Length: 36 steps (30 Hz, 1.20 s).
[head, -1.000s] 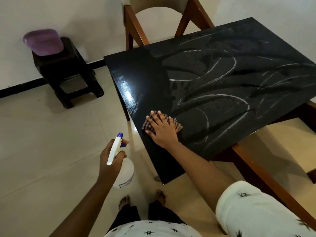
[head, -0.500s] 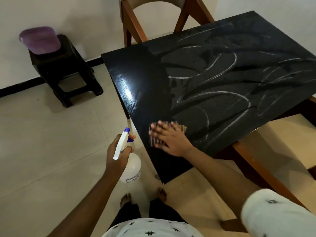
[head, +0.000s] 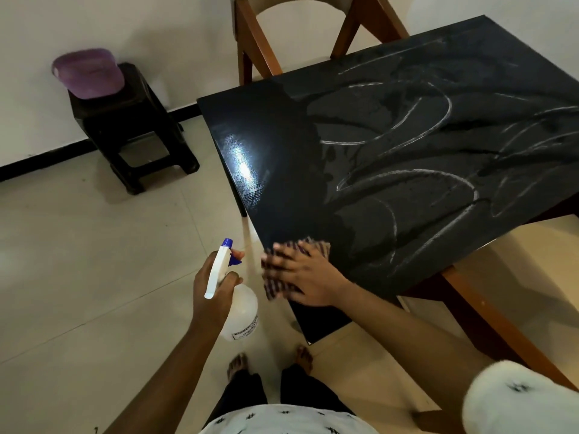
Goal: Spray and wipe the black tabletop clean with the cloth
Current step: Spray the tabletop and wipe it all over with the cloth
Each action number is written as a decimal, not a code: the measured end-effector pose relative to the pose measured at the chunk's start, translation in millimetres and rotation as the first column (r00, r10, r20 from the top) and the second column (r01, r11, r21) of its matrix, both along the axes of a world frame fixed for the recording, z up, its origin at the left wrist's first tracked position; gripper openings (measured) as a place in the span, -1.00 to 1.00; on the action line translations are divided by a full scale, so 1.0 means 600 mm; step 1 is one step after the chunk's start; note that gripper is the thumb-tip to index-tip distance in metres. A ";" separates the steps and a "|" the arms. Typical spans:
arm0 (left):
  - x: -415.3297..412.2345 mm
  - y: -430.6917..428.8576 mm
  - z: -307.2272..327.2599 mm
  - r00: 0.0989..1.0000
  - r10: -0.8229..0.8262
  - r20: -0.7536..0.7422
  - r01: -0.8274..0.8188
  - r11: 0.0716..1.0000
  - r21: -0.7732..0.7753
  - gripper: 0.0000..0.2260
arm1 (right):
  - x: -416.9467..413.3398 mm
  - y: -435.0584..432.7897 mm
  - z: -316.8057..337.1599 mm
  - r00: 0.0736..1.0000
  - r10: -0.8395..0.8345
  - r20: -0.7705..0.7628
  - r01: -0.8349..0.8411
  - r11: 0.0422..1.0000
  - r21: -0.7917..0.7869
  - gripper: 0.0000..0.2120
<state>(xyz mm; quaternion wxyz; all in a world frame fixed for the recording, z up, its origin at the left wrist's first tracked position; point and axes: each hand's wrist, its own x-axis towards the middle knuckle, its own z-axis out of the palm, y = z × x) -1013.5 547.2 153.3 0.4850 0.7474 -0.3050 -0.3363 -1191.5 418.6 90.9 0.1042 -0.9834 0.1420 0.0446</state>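
The black tabletop fills the right half of the view, streaked with white swirl marks and damp patches; its left strip is glossy. My right hand lies flat on a checked cloth at the table's near left edge, fingers spread, partly over the edge and blurred. My left hand holds a white spray bottle with a blue nozzle upright, off the table to the left, above the floor.
A wooden chair stands at the table's far side, and a wooden chair frame at the near right. A dark stool with a purple cap sits by the wall. My bare feet stand on the tiled floor.
My right hand has slid the cloth toward me and to the left, reaching the near left edge. The left hand with the bottle stays roughly where it was.
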 end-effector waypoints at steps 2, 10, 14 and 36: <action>-0.001 0.001 0.005 1.000 0.001 -0.006 -0.001 1.000 -0.007 -0.57 | 0.052 -0.039 0.010 0.989 -0.142 -0.040 0.143 0.990 0.016 -0.39; -0.001 -0.004 -0.005 0.998 -0.008 -0.057 0.007 1.000 -0.015 -0.62 | 0.045 0.028 0.011 0.934 -0.358 -0.004 0.358 0.934 0.026 -0.43; -0.012 -0.012 -0.018 0.997 -0.050 -0.054 0.050 0.999 -0.004 -0.64 | -0.098 0.129 -0.003 0.980 -0.198 -0.016 0.197 0.980 -0.015 -0.45; -0.008 -0.025 -0.049 0.994 -0.106 0.009 0.105 0.994 0.022 -0.55 | -0.176 0.090 -0.002 0.889 -0.456 -0.039 0.454 0.889 -0.057 -0.48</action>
